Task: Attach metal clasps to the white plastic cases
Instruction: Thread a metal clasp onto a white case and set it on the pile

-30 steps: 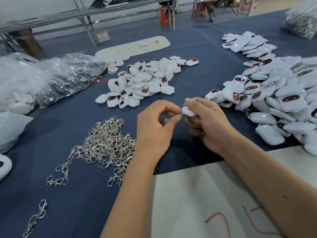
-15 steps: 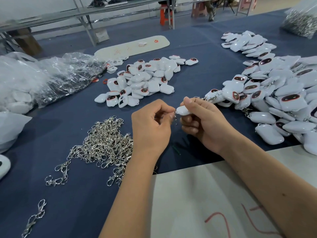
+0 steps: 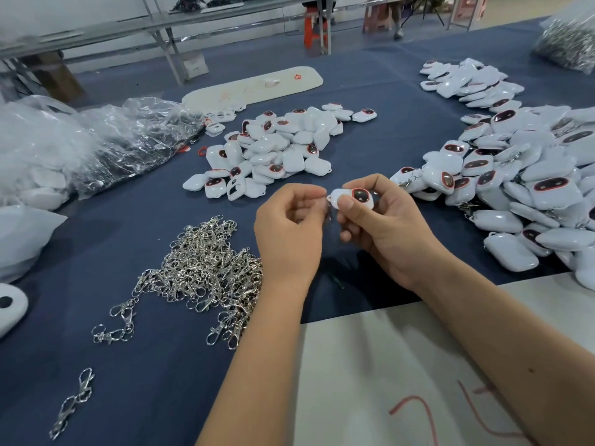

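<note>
Right hand (image 3: 386, 233) grips white case (image 3: 352, 198) above the surface (image 3: 145, 365) mid-front, left hand (image 3: 289, 230) pinches a blurred metal clasp (image 3: 327, 209) at its left end, loose clasp pile (image 3: 206, 265) front-left.

View, head: one wide-angle camera worn on the person's head, facing forward and down over a blue-covered table (image 3: 370, 130), with straight lines bowing toward the frame edges. Nearest to the lens are the forearms, entering from the bottom edge, with the left hand (image 3: 289, 233) and right hand (image 3: 386, 226) at centre; benches and stools lie far off along the top edge.
</note>
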A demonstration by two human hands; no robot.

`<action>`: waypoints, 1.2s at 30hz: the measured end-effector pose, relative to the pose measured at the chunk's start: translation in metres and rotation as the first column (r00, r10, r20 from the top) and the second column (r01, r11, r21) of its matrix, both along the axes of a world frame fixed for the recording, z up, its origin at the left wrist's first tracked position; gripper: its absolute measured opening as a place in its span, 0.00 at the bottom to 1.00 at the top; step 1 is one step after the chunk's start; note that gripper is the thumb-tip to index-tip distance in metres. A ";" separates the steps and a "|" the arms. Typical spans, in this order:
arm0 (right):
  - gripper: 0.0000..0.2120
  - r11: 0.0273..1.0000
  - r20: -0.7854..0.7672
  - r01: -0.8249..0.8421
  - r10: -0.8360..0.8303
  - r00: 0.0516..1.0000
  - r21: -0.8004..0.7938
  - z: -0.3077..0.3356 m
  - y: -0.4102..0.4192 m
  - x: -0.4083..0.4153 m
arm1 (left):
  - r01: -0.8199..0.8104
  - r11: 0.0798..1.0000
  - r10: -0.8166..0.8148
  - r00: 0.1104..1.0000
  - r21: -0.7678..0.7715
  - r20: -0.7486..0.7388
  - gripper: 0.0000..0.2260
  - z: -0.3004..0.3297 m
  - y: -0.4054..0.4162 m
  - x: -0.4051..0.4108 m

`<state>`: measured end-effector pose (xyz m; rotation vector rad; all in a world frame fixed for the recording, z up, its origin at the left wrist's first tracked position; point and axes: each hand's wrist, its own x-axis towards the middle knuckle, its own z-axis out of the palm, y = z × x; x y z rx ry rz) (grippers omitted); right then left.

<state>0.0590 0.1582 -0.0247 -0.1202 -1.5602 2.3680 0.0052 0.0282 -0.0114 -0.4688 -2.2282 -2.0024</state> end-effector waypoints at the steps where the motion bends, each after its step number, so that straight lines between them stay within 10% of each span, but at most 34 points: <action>1: 0.18 0.999 -0.012 -0.020 0.020 1.000 -0.040 0.000 0.000 0.000 | 0.006 0.993 -0.022 0.991 0.120 0.129 0.07 0.001 0.003 0.002; 10: 0.21 0.989 -0.015 -0.083 0.082 0.997 -0.122 0.002 0.002 0.001 | -0.055 0.906 -0.156 0.879 0.419 0.451 0.06 0.003 0.005 0.005; 18: 0.19 0.993 0.041 -0.023 0.028 0.999 -0.117 0.001 0.001 0.000 | -0.050 0.962 -0.010 0.976 -0.270 -0.217 0.08 -0.001 -0.006 -0.007; 23: 0.08 1.000 0.085 0.005 -0.003 0.996 -0.029 -0.002 0.000 -0.001 | -0.025 0.862 -0.156 0.938 -0.506 -0.311 0.08 0.000 -0.011 -0.011; 30: 0.18 0.990 -0.039 -0.059 0.055 0.998 -0.128 0.003 0.001 0.001 | 0.039 0.964 -0.144 0.907 0.263 0.395 0.03 0.003 0.006 0.005; 36: 0.19 0.985 -0.068 -0.087 0.077 0.995 -0.147 0.002 0.003 0.000 | -0.004 0.905 -0.225 0.844 0.425 0.487 0.03 0.006 0.011 0.011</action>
